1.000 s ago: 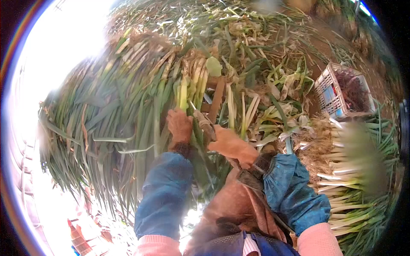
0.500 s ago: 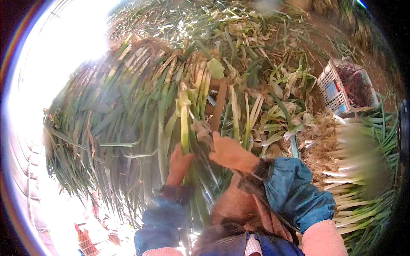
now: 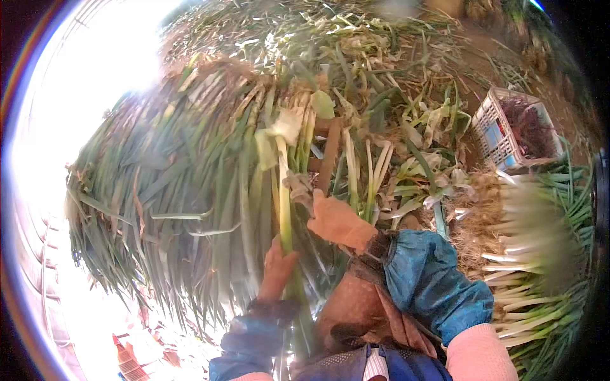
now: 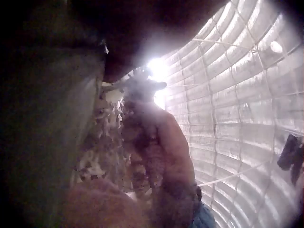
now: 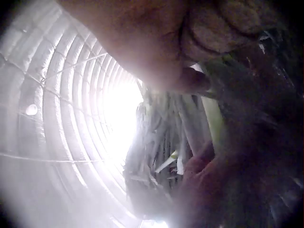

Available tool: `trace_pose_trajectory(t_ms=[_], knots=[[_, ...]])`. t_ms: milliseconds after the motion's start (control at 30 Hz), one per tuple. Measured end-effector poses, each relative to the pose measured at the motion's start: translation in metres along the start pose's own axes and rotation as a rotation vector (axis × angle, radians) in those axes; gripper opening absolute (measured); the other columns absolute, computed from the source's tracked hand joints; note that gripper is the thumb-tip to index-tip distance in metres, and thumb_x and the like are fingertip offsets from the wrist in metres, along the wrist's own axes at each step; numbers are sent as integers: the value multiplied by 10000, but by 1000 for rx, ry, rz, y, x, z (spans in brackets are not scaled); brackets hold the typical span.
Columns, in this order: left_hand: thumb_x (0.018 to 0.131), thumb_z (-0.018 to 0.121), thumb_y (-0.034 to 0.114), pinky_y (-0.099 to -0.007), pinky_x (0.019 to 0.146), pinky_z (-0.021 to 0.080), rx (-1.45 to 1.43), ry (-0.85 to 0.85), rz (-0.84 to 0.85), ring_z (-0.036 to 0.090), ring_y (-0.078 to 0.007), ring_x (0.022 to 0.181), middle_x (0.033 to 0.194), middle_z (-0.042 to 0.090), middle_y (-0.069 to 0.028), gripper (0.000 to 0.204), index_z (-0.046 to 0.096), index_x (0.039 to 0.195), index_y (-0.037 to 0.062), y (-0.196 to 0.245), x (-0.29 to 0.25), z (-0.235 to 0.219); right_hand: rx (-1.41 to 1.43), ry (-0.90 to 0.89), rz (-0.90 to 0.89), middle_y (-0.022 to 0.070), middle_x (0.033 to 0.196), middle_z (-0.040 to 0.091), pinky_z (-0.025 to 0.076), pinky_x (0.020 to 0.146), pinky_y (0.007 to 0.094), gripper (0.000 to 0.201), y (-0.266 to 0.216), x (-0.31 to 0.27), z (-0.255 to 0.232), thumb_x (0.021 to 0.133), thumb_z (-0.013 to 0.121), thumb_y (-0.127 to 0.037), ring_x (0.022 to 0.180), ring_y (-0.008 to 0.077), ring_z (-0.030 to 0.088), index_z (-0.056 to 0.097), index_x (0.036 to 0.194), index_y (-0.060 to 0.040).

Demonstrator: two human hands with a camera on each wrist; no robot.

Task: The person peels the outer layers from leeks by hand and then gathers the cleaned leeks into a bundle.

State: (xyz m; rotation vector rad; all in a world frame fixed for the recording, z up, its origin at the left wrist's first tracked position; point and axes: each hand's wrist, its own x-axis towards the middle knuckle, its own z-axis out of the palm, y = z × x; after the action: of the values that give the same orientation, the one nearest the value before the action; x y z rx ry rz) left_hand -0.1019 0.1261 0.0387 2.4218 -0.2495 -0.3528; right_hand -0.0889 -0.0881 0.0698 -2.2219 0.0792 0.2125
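Leek stalk (image 3: 283, 209) upright between both gloved hands, over the lap. Left hand (image 3: 277, 270) grips its lower green part; right hand (image 3: 335, 221) pinches loose peel (image 3: 297, 185) higher up. Beyond: leek heap (image 3: 190, 165), white crate (image 3: 502, 136) far right, trimmed leeks (image 3: 534, 279) on the ground near right.

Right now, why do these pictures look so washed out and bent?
Head view: fisheye lens curves everything, and glare whites out the upper left beside the leek pile. Left wrist view: dark and hazy, backlit by a bright spot. Right wrist view: the right hand is a close blur against a glowing wall.
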Motion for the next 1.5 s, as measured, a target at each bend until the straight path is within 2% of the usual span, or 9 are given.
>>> trace_pose_trajectory(t_ms=[300,500,800,900,1033,1133,1233,1333,1500], knots=[[698,619,211,-446,733,429,-212,-63,-139,554,-391,829,920,565,-212,530,452,1165,25,32,-19,-9,40,-4,46,309,829,600,492,730,473,427,15,29,-3,738,550,-153,806,437,605,427,1022,141],[696,617,188,-447,720,432,-147,-102,66,561,-392,834,899,571,-219,507,469,1152,22,42,-8,-10,55,53,71,309,804,590,474,723,469,401,16,21,-12,728,563,-170,807,434,592,437,990,106],[759,618,192,-411,716,456,244,-237,166,575,-375,832,911,586,-236,438,478,1124,-5,43,73,72,-84,187,175,285,832,601,463,726,473,407,57,14,-49,744,578,-214,814,432,589,444,978,91],[778,612,223,-439,697,461,360,58,449,562,-408,830,924,574,-255,403,514,1111,19,52,117,35,-30,224,250,280,827,600,468,716,468,436,65,22,-46,741,578,-204,807,437,588,441,1012,109],[772,618,290,-468,712,463,854,506,405,580,-383,844,916,598,-229,354,555,935,-18,55,197,-51,97,76,128,297,797,585,469,708,451,435,40,14,-37,726,572,-181,769,438,588,426,997,127],[712,627,321,-471,769,465,725,162,-217,566,-346,983,1013,600,-160,392,549,941,13,-5,233,-64,-19,54,-54,290,770,586,472,678,450,423,27,8,-37,726,578,-167,742,419,600,424,993,122],[688,628,316,-465,805,461,728,208,-122,576,-366,982,1027,601,-192,406,545,961,28,-8,219,-61,144,-34,140,293,756,583,467,687,451,422,22,14,-35,729,582,-179,756,424,596,423,987,114],[704,607,287,-468,783,464,637,170,25,588,-390,920,967,609,-220,380,535,986,43,-11,202,-67,168,-36,-64,302,749,578,460,696,463,426,12,5,-37,730,587,-190,772,439,587,418,983,107],[717,588,227,-465,772,455,578,89,111,570,-410,911,942,609,-238,355,542,1016,42,-12,163,-67,96,-35,-63,314,759,568,454,691,475,414,-1,2,-19,728,591,-181,779,460,571,400,978,88]])
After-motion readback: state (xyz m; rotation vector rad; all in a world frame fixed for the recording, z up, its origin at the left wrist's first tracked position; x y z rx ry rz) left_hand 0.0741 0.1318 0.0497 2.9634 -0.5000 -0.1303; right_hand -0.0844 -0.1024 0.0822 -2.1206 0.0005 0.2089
